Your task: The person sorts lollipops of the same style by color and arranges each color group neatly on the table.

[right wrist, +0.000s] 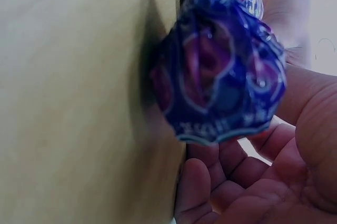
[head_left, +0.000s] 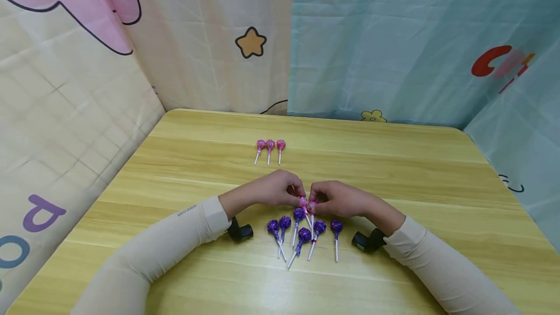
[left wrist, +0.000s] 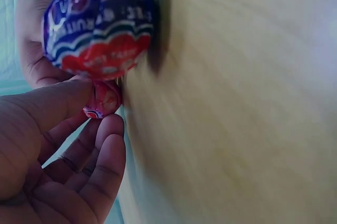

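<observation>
Near the middle of the table, my left hand (head_left: pixel 276 188) pinches the head of a pink lollipop (head_left: pixel 303 201) between thumb and fingers. Close beside it, my right hand (head_left: pixel 343 198) pinches a second pink lollipop (head_left: pixel 312 206) by its head. Both white sticks point toward me, among several purple lollipops (head_left: pixel 299 215) lying loosely on the table. In the left wrist view the pink wrapper (left wrist: pixel 107 99) shows at the left fingertips, behind a purple lollipop (left wrist: pixel 100 26). A purple lollipop (right wrist: pixel 218 79) hides the right fingertips' hold in the right wrist view.
Three pink lollipops (head_left: pixel 270 145) lie in a row farther back on the wooden table (head_left: pixel 210 145), sticks toward me. One purple lollipop (head_left: pixel 336 226) lies at the right end of the purple group. Printed curtains (head_left: pixel 376 38) stand behind the table's back edge.
</observation>
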Demonstrator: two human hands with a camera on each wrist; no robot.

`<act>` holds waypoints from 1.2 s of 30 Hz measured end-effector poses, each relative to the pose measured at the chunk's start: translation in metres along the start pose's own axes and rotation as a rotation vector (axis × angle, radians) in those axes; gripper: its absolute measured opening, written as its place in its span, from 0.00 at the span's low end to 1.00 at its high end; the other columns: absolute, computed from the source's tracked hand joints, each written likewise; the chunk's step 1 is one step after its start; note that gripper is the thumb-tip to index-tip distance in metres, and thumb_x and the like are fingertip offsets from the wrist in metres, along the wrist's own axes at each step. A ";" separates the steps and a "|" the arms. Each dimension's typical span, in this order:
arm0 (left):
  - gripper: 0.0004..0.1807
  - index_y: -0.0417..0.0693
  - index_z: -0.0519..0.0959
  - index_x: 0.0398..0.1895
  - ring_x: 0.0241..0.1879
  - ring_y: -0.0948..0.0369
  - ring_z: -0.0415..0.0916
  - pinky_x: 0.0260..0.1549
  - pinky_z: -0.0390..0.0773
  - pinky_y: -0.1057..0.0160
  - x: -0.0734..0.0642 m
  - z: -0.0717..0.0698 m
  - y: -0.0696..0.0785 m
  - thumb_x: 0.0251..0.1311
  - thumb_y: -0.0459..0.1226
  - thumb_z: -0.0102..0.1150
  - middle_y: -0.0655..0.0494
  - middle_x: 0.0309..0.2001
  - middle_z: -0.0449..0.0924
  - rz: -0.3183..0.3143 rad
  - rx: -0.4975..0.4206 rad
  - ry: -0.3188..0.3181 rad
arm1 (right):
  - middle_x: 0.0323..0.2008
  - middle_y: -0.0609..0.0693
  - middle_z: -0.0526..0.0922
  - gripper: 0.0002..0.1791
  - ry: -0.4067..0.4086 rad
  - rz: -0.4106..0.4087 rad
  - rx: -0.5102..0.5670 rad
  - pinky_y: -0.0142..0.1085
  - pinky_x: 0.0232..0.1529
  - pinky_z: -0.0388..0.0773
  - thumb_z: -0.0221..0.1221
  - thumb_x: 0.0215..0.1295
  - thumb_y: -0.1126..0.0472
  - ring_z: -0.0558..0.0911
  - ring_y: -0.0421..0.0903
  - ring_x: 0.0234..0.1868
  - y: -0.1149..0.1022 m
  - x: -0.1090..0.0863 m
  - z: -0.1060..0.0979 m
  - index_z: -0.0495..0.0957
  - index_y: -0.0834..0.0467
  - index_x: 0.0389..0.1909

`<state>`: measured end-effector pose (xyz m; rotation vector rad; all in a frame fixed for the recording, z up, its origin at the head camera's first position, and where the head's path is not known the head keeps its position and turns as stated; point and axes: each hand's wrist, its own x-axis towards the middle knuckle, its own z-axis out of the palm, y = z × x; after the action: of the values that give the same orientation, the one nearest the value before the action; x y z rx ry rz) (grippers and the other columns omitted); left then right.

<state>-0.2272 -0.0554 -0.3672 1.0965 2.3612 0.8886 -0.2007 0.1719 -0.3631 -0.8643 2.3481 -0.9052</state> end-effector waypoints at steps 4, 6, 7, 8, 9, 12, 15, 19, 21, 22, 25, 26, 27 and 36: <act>0.02 0.45 0.84 0.34 0.36 0.66 0.80 0.39 0.79 0.68 -0.002 0.002 0.001 0.60 0.34 0.68 0.62 0.34 0.82 -0.034 -0.034 0.001 | 0.29 0.45 0.78 0.03 0.000 -0.013 0.010 0.36 0.33 0.72 0.62 0.68 0.61 0.74 0.43 0.31 -0.001 0.000 0.002 0.77 0.54 0.36; 0.02 0.46 0.84 0.34 0.36 0.66 0.80 0.39 0.79 0.68 -0.003 0.003 0.001 0.60 0.33 0.68 0.62 0.34 0.82 -0.044 -0.046 0.003 | 0.30 0.44 0.78 0.03 0.002 -0.016 0.012 0.36 0.33 0.72 0.62 0.68 0.61 0.74 0.43 0.31 0.000 0.000 0.003 0.77 0.54 0.36; 0.02 0.46 0.84 0.34 0.36 0.66 0.80 0.39 0.79 0.69 -0.003 0.004 0.000 0.60 0.33 0.68 0.62 0.34 0.82 -0.046 -0.049 0.003 | 0.30 0.44 0.78 0.03 0.006 -0.015 0.011 0.36 0.33 0.72 0.62 0.68 0.61 0.74 0.43 0.31 0.000 0.000 0.003 0.78 0.53 0.36; 0.02 0.46 0.84 0.34 0.36 0.66 0.80 0.39 0.79 0.69 -0.004 0.005 0.001 0.60 0.33 0.68 0.62 0.35 0.82 -0.046 -0.049 0.004 | 0.30 0.44 0.78 0.03 0.011 -0.013 0.008 0.36 0.33 0.72 0.62 0.68 0.61 0.74 0.43 0.32 0.000 0.000 0.004 0.78 0.53 0.35; 0.02 0.46 0.84 0.34 0.36 0.66 0.80 0.38 0.79 0.69 -0.004 0.006 0.001 0.59 0.32 0.68 0.61 0.35 0.82 -0.046 -0.049 0.007 | 0.30 0.44 0.78 0.03 0.019 -0.012 0.005 0.36 0.34 0.73 0.63 0.68 0.61 0.74 0.44 0.32 0.000 0.000 0.004 0.78 0.53 0.35; 0.02 0.45 0.84 0.34 0.35 0.66 0.80 0.37 0.79 0.69 -0.005 0.007 0.003 0.59 0.32 0.68 0.61 0.35 0.82 -0.049 -0.042 0.013 | 0.31 0.44 0.79 0.02 0.043 -0.004 -0.001 0.37 0.35 0.73 0.63 0.68 0.60 0.75 0.44 0.33 0.002 0.000 0.004 0.79 0.52 0.35; 0.02 0.45 0.84 0.34 0.35 0.66 0.80 0.37 0.79 0.69 -0.005 0.006 0.005 0.59 0.32 0.68 0.61 0.35 0.82 -0.055 -0.030 0.018 | 0.33 0.43 0.80 0.03 0.062 -0.003 0.004 0.39 0.38 0.74 0.63 0.68 0.59 0.76 0.44 0.35 0.004 0.001 0.002 0.80 0.53 0.36; 0.02 0.44 0.84 0.34 0.35 0.66 0.80 0.36 0.79 0.69 -0.005 0.005 0.007 0.59 0.33 0.68 0.60 0.35 0.82 -0.055 -0.026 0.019 | 0.35 0.43 0.81 0.03 0.074 -0.008 0.003 0.40 0.40 0.75 0.63 0.68 0.58 0.76 0.45 0.36 0.006 0.002 -0.001 0.80 0.54 0.37; 0.02 0.43 0.84 0.34 0.35 0.66 0.80 0.36 0.79 0.69 -0.005 0.005 0.007 0.59 0.33 0.68 0.61 0.35 0.82 -0.057 -0.029 0.019 | 0.35 0.43 0.82 0.03 0.080 -0.009 -0.002 0.40 0.41 0.76 0.63 0.68 0.59 0.77 0.45 0.36 0.005 0.002 -0.004 0.80 0.54 0.37; 0.02 0.44 0.84 0.34 0.35 0.66 0.80 0.36 0.79 0.69 -0.005 0.005 0.008 0.60 0.33 0.68 0.61 0.35 0.82 -0.059 -0.029 0.021 | 0.35 0.43 0.82 0.03 0.083 -0.009 -0.003 0.40 0.41 0.76 0.63 0.68 0.59 0.77 0.45 0.36 0.005 0.002 -0.005 0.80 0.53 0.37; 0.02 0.45 0.85 0.34 0.35 0.67 0.79 0.37 0.79 0.69 -0.005 0.005 0.008 0.60 0.33 0.68 0.61 0.35 0.82 -0.059 -0.022 0.027 | 0.35 0.43 0.82 0.02 0.093 -0.015 -0.002 0.40 0.41 0.76 0.63 0.68 0.60 0.77 0.45 0.36 0.003 0.002 -0.009 0.80 0.54 0.38; 0.02 0.45 0.85 0.35 0.35 0.67 0.79 0.37 0.79 0.69 -0.004 0.005 0.008 0.60 0.34 0.68 0.62 0.34 0.82 -0.057 -0.020 0.028 | 0.35 0.43 0.82 0.02 0.098 -0.017 -0.002 0.40 0.41 0.76 0.63 0.68 0.60 0.77 0.44 0.36 0.003 0.002 -0.011 0.80 0.54 0.38; 0.02 0.45 0.85 0.35 0.35 0.67 0.79 0.37 0.79 0.69 -0.004 0.006 0.009 0.60 0.34 0.68 0.62 0.34 0.82 -0.053 -0.015 0.031 | 0.35 0.43 0.82 0.02 0.103 -0.018 -0.003 0.40 0.40 0.76 0.63 0.68 0.60 0.77 0.44 0.36 0.003 0.002 -0.012 0.80 0.54 0.38; 0.02 0.45 0.85 0.35 0.34 0.68 0.78 0.38 0.78 0.69 -0.003 0.005 0.011 0.62 0.34 0.67 0.62 0.33 0.82 -0.036 0.009 0.045 | 0.35 0.44 0.83 0.03 0.146 -0.013 -0.033 0.39 0.38 0.76 0.64 0.67 0.60 0.77 0.44 0.35 0.003 0.005 -0.029 0.81 0.54 0.38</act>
<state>-0.2169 -0.0504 -0.3635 1.0441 2.4155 0.9002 -0.2235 0.1817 -0.3465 -0.8541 2.4903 -0.9673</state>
